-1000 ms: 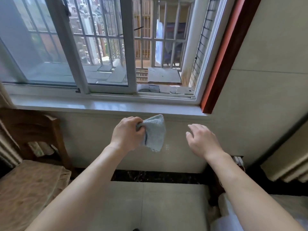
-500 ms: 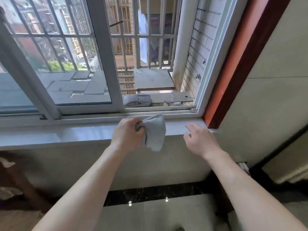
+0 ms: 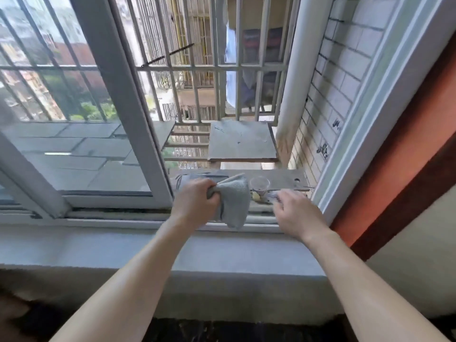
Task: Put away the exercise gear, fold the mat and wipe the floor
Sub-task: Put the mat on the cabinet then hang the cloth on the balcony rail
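Observation:
My left hand [image 3: 195, 202] is closed around a bunched pale blue-grey cloth [image 3: 233, 201], which hangs down from my fist over the window track. My right hand [image 3: 297, 213] is held out beside it at the right end of the window opening, fingers spread and holding nothing, its fingertips blurred. Both hands are above the grey window sill [image 3: 123, 248]. No exercise gear or mat is in view.
The sliding window [image 3: 138, 119] is open on the right side, with metal security bars [image 3: 217, 67] outside. A clear plastic cup [image 3: 259, 188] stands on the outer ledge just beyond my hands, near a flat board [image 3: 243, 141]. A red-brown frame [image 3: 404, 154] borders the window's right.
The view has moved closer to the window and tilted up. Both hands rose from below the sill to the open window track, the left still holding the cloth.

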Demonstrator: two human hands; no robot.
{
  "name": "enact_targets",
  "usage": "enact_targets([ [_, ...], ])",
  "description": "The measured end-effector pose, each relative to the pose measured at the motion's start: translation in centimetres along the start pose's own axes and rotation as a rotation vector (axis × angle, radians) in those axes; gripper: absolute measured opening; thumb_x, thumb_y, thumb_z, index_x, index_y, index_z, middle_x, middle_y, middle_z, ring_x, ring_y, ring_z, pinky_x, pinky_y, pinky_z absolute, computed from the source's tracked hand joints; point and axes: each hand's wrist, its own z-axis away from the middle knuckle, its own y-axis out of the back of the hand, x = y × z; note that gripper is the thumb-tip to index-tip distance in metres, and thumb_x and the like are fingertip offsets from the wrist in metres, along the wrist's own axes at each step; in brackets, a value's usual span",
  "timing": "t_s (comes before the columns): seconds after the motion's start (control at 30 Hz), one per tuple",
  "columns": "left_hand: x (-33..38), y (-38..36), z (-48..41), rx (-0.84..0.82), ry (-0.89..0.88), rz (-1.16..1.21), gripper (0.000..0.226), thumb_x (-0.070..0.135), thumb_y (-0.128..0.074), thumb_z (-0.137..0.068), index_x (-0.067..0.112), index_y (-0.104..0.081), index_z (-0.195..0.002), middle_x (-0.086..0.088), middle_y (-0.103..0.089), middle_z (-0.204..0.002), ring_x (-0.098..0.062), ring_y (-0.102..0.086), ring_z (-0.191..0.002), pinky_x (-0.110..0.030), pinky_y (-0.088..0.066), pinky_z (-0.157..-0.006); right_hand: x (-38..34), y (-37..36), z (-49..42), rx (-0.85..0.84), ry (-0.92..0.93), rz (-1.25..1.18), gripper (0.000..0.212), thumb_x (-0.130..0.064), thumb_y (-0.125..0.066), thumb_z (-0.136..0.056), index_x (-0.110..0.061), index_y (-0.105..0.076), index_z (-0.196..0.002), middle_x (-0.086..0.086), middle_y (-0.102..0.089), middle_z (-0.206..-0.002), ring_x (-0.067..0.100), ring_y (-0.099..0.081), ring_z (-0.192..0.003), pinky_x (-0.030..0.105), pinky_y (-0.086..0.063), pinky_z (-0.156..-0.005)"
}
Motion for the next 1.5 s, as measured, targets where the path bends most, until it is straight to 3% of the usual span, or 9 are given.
enact_targets([
  [0.17, 0.1, -1.3, -4.5, -0.012, 0.032, -0.024, 0.011, 0.025, -0.058, -0.084, 0.021, -0.068, -0.082, 0.005, -0.062, -0.079, -0.02, -0.055, -0.079, -0.031, -0.041, -0.062, 1.1, 1.1, -4.8, -0.021, 0.03, -0.009, 0.037, -0.029, -0.035, -0.097, -0.015, -0.054, -0.125, 0.003, -0.055, -0.133, 0.022, -0.045, -0.124, 0.04, -0.041, -0.102],
  [0.27, 0.0, -1.6, -6.6, -0.011, 0.034, 0.019, 0.014, 0.028, -0.057, -0.083, 0.025, -0.07, -0.086, 0.007, -0.064, -0.082, -0.019, -0.059, -0.079, -0.032, -0.049, -0.065, 1.3, 1.6, -7.0, -0.016, 0.044, 0.02, 0.038, -0.032, -0.034, -0.098, -0.015, -0.053, -0.125, 0.003, -0.055, -0.132, 0.021, -0.046, -0.124, 0.04, -0.042, -0.101],
  [0.43, -0.4, -1.6, -9.8, -0.004, 0.029, -0.003, 0.008, 0.027, -0.058, -0.088, 0.024, -0.065, -0.088, 0.004, -0.061, -0.088, -0.02, -0.052, -0.087, -0.032, -0.043, -0.071, 0.8, 2.3, -10.4, 0.015, 0.054, 0.032, 0.04, -0.033, -0.032, -0.099, -0.018, -0.05, -0.131, -0.001, -0.054, -0.133, 0.016, -0.047, -0.124, 0.037, -0.041, -0.102],
  [0.57, -1.3, -1.6, -13.0, -0.024, -0.008, 0.042, 0.009, 0.025, -0.057, -0.089, 0.023, -0.064, -0.085, 0.008, -0.06, -0.08, -0.015, -0.052, -0.079, -0.029, -0.038, -0.062, -0.1, 2.9, -12.7, 0.064, 0.037, 0.028, 0.04, -0.033, -0.031, -0.099, -0.019, -0.05, -0.132, -0.001, -0.053, -0.136, 0.014, -0.046, -0.126, 0.036, -0.04, -0.105],
  [0.67, -1.8, -1.5, -15.8, -0.035, -0.043, 0.072, 0.01, 0.024, -0.057, -0.09, 0.022, -0.065, -0.085, 0.007, -0.061, -0.081, -0.016, -0.054, -0.078, -0.03, -0.044, -0.063, -0.7, 3.7, -14.3, 0.08, 0.011, 0.046, 0.045, -0.033, -0.032, -0.099, -0.018, -0.045, -0.14, -0.002, -0.046, -0.145, 0.014, -0.038, -0.135, 0.035, -0.034, -0.11],
  [1.03, -1.0, -1.1, -23.2, -0.028, -0.117, 0.236, 0.009, 0.022, -0.058, -0.089, 0.022, -0.067, -0.088, 0.008, -0.063, -0.081, -0.02, -0.059, -0.08, -0.038, -0.053, -0.072, -2.5, 7.2, -18.2, 0.199, -0.141, 0.045, 0.036, -0.031, -0.031, -0.098, -0.017, -0.056, -0.12, -0.003, -0.057, -0.126, 0.017, -0.048, -0.118, 0.035, -0.041, -0.094],
  [1.17, 0.1, -0.5, -24.8, 0.0, -0.122, 0.28, 0.009, 0.02, -0.059, -0.089, 0.023, -0.067, -0.087, 0.008, -0.064, -0.081, -0.019, -0.059, -0.079, -0.04, -0.054, -0.073, -2.6, 9.0, -19.6, 0.251, -0.122, 0.028, 0.028, -0.033, -0.031, -0.097, -0.02, -0.056, -0.094, -0.007, -0.059, -0.102, 0.022, -0.052, -0.104, 0.035, -0.043, -0.083],
  [1.3, 1.8, 1.1, -26.0, 0.044, -0.138, 0.317, 0.009, 0.02, -0.06, -0.089, 0.021, -0.068, -0.091, 0.01, -0.061, -0.083, -0.023, -0.062, -0.07, -0.046, -0.057, -0.061, -3.1, 11.1, -20.7, 0.279, -0.099, 0.008, 0.034, -0.028, -0.035, -0.099, -0.013, -0.056, -0.12, -0.001, -0.056, -0.127, 0.02, -0.046, -0.12, 0.036, -0.041, -0.095],
  [1.5, 4.9, 4.3, -28.5, 0.167, -0.156, 0.252, 0.009, 0.021, -0.061, -0.089, 0.022, -0.069, -0.094, 0.01, -0.063, -0.087, -0.012, -0.058, -0.082, -0.033, -0.052, -0.072, -3.6, 14.6, -22.3, 0.34, -0.012, -0.015, 0.036, -0.028, -0.036, -0.099, -0.012, -0.055, -0.126, 0.002, -0.055, -0.132, 0.02, -0.046, -0.123, 0.035, -0.038, -0.099],
])
